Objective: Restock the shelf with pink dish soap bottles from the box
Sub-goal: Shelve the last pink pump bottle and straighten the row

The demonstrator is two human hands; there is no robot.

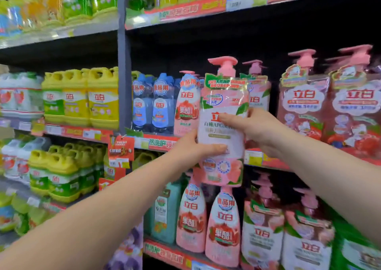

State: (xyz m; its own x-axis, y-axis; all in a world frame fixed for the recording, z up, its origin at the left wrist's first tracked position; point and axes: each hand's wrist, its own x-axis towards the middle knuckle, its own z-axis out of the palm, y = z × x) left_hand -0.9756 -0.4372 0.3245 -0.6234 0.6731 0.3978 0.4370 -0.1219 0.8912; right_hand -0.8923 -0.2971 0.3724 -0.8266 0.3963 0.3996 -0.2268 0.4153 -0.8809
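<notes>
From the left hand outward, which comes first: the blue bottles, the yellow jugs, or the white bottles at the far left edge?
Measured from the left hand:
1. Blue bottles, just to its left on the same shelf.
2. Yellow jugs, further left, past the grey upright.
3. White bottles, at the far left edge.

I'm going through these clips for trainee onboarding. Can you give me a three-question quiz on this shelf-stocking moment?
1. True or false: both hands grip the pink pump bottle.
2. Which hand sits lower on the bottle?
A. left hand
B. right hand
C. both level
3. Fill in: directly left of the held bottle, the middle shelf holds a pink bottle, then ____ bottles.

Key:
1. True. Each hand has a thumb on the front label.
2. A. The left hand holds near the lower part of the label, the right hand nearer its middle.
3. Blue.
</notes>
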